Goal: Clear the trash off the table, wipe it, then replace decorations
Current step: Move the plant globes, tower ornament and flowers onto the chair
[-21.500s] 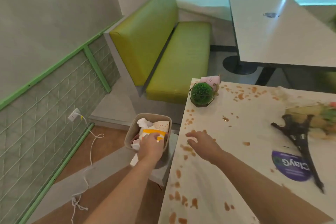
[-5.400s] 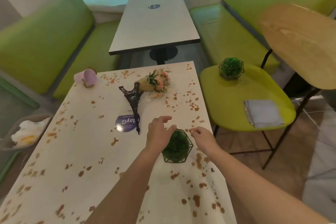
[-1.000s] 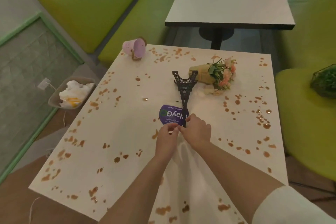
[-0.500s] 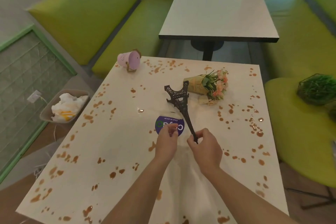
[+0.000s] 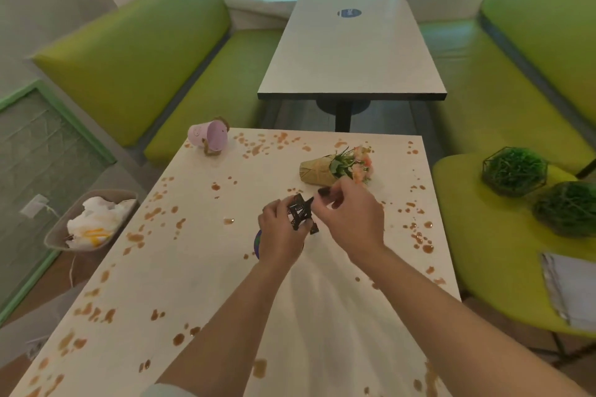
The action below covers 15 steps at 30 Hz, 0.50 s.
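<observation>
Left grip (image 5: 280,235): I see my fingers curled round the base of the tower (image 5: 300,213), holding it lifted over the middle of the counter (image 5: 200,267).
Right grip (image 5: 351,219): I see thumb and forefinger pinching the tower's upper part, just right of the left hand; the other fingers are loosely curled.
Tower: small, black, latticed, held between both hands clear of the counter top; its full length is hidden by my fingers.
Sticker (image 5: 257,240): round and purple, flat on the counter, mostly covered by my left hand.
Bouquet (image 5: 335,167): lies on its side toward the counter's far right part, its paper cone pointing left and the pink flowers right, just beyond my right hand.
Bucket (image 5: 209,137): pink, tipped on its side at the far left corner.
Counter: white top spattered with brown spots, thickest along the left, far and right edges.
Bin (image 5: 90,219): on the floor off the counter's left edge, filled with crumpled white paper.
Chair (image 5: 503,261): green seat off the right edge, bearing two plant balls (image 5: 514,171) in wire frames at its far end and a folded cloth (image 5: 571,290) at its near end.
Far table (image 5: 351,51): beyond the counter's far edge, between green benches, with a dark round sticker on it.
</observation>
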Each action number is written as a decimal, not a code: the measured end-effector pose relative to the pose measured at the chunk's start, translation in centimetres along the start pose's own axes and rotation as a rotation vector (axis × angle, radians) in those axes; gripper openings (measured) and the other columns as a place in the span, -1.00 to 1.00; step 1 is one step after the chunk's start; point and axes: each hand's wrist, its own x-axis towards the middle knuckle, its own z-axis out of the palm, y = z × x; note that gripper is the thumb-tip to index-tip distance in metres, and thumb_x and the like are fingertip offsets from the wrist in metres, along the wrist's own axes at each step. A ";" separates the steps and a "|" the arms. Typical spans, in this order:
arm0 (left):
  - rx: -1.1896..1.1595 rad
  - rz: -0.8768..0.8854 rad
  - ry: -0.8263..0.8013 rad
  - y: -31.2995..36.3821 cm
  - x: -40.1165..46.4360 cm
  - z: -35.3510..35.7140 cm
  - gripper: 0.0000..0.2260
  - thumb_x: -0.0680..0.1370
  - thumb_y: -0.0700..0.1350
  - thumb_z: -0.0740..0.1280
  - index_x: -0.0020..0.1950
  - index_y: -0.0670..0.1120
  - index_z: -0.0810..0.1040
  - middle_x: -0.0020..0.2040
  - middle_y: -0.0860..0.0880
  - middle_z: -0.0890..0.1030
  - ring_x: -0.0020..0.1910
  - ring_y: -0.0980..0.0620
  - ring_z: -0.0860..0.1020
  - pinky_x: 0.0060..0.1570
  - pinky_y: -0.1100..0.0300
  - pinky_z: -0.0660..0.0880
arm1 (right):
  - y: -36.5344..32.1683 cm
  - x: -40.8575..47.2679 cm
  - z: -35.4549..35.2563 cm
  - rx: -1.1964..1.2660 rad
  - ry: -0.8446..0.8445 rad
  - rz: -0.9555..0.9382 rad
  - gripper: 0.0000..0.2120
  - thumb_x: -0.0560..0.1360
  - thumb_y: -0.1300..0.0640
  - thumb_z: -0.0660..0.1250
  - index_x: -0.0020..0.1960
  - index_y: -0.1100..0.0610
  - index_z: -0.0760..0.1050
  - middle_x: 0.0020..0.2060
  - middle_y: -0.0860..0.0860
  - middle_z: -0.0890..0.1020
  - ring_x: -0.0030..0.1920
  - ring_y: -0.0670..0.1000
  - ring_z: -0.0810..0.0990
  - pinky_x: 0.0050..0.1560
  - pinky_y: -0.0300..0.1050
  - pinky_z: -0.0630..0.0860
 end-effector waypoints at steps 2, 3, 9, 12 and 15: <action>0.002 0.010 -0.003 0.4 -0.6 -0.1 -0.46 0.48 0.12 0.43 0.41 0.02 0.40 0.34 -0.04 0.38 0.34 -0.08 0.29 0.30 0.03 0.35 | -1.3 0.9 -1.9 -0.009 -0.005 -0.039 -0.82 0.44 -0.13 0.40 -0.19 -0.09 0.45 -0.29 -0.20 0.58 -0.26 -0.16 0.54 -0.25 -0.14 0.52; 0.011 0.021 -0.013 0.7 -1.1 -0.1 -0.47 0.47 0.16 0.42 0.38 0.03 0.42 0.28 -0.01 0.43 0.31 -0.05 0.31 0.25 0.06 0.36 | -1.8 1.3 -2.7 -0.003 -0.005 -0.048 -0.82 0.44 -0.13 0.41 -0.18 -0.08 0.47 -0.30 -0.20 0.58 -0.26 -0.16 0.55 -0.24 -0.11 0.55; -0.110 0.080 -0.080 3.7 -3.7 1.2 -0.54 0.32 0.41 0.33 0.08 0.17 0.51 -0.05 0.13 0.54 0.04 0.05 0.48 0.02 0.04 0.49 | -1.4 3.0 -6.9 0.159 0.014 -0.041 -0.79 0.47 -0.17 0.41 -0.11 -0.04 0.53 -0.29 -0.17 0.61 -0.23 -0.12 0.60 -0.18 -0.05 0.61; -0.183 0.038 -0.132 6.1 -4.6 2.5 -0.63 0.34 0.42 0.34 -0.01 0.24 0.47 -0.07 0.16 0.59 0.01 0.06 0.55 -0.01 0.00 0.54 | 0.7 3.0 -9.2 0.345 -0.037 -0.036 -0.78 0.52 -0.15 0.36 -0.06 0.00 0.56 -0.22 -0.12 0.63 -0.16 -0.12 0.59 -0.19 -0.24 0.50; -0.351 -0.032 -0.232 9.1 -5.5 3.8 -0.79 0.44 0.22 0.43 -0.03 0.24 0.47 -0.06 0.20 0.61 0.01 0.09 0.60 0.04 0.07 0.54 | 4.7 3.0 -10.8 0.380 -0.075 0.038 -0.76 0.63 -0.03 0.21 -0.01 0.06 0.59 -0.14 -0.04 0.66 -0.10 0.02 0.61 -0.14 -0.03 0.57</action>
